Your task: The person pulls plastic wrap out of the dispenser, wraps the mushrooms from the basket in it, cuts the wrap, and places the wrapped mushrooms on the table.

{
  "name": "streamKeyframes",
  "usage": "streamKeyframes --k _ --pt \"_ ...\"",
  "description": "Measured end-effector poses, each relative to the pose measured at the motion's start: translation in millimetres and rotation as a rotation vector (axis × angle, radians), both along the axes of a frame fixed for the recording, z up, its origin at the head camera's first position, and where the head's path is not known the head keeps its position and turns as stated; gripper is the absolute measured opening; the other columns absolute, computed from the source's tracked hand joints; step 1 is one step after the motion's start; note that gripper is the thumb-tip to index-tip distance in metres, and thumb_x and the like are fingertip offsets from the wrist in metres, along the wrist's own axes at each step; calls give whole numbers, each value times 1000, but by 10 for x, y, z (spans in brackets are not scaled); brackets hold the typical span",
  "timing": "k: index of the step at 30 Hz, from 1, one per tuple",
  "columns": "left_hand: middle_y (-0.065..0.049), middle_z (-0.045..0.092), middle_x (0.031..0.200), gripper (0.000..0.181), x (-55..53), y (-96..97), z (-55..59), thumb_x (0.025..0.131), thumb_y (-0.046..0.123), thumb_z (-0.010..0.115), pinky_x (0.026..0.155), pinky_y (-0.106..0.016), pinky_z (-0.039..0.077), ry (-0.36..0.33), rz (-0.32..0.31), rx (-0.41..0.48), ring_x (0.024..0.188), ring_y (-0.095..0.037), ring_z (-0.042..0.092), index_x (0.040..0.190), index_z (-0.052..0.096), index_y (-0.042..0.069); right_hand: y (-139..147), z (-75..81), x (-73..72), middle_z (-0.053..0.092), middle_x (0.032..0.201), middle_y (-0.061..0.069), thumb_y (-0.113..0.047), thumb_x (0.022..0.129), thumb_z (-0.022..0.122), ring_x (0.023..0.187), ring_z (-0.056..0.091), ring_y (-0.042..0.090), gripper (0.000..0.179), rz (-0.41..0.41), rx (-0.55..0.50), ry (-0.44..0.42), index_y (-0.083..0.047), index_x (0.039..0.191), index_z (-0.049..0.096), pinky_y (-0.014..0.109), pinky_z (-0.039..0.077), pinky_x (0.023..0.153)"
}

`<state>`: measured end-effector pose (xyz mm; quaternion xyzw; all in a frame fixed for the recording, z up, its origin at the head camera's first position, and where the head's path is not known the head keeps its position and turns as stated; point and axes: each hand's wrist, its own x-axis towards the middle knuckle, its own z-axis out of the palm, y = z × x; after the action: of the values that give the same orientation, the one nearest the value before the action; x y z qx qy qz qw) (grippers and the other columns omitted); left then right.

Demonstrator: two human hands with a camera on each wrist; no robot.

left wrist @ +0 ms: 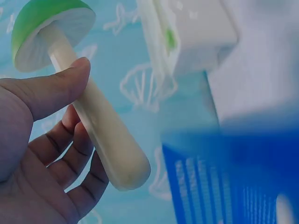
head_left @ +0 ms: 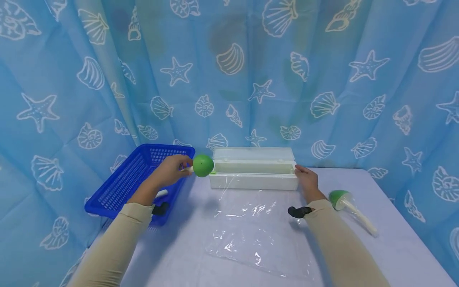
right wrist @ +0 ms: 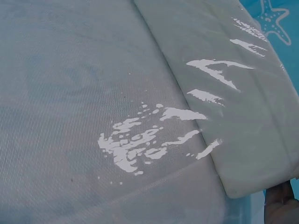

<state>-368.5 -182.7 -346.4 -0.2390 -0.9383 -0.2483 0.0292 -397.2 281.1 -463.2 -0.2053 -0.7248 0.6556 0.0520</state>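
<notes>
In the head view my left hand [head_left: 171, 169] holds a toy mushroom with a round green cap [head_left: 203, 166] above the table, left of a white cling film dispenser [head_left: 252, 182]. The left wrist view shows my thumb [left wrist: 70, 86] on its cream stem [left wrist: 105, 130], with the fingers behind. The dispenser's lid [head_left: 253, 153] stands raised. Clear film [head_left: 258, 231] runs from its front over the table. My right hand [head_left: 307, 181] grips the dispenser's right end; most of its fingers are hidden in the right wrist view, where the film [right wrist: 93, 116] shines.
A blue plastic basket [head_left: 114, 195] stands at the left, with a white stem-like piece [head_left: 162, 193] in it. Another green-capped mushroom [head_left: 353, 209], apparently wrapped in film, lies on the right of the white table [head_left: 394, 239]. A blue seashell curtain [head_left: 229, 79] hangs behind.
</notes>
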Motion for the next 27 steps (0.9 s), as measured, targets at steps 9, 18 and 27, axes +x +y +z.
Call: streamKeyframes --k 9,18,27 --pt "1 61 90 23 143 463 -299 85 16 76 71 -35 48 -19 -110 36 86 -20 56 106 68 10 -4 -10 24 40 149 12 -15 103 49 139 33 27 42 -16 -22 50 -6 143 47 39 29 110" --pt "6 58 85 20 292 878 -569 84 16 77 68 -30 47 -51 -224 9 80 -13 54 102 68 14 7 -31 26 39 150 13 -16 103 49 139 33 28 42 -4 8 44 -6 143 47 39 30 110" --pt "9 61 84 20 489 1308 -786 83 24 79 68 -26 47 -85 -340 -117 77 -7 56 100 69 19 29 -10 74 39 150 14 -17 103 49 139 32 28 43 37 46 90 -5 144 46 38 31 110"
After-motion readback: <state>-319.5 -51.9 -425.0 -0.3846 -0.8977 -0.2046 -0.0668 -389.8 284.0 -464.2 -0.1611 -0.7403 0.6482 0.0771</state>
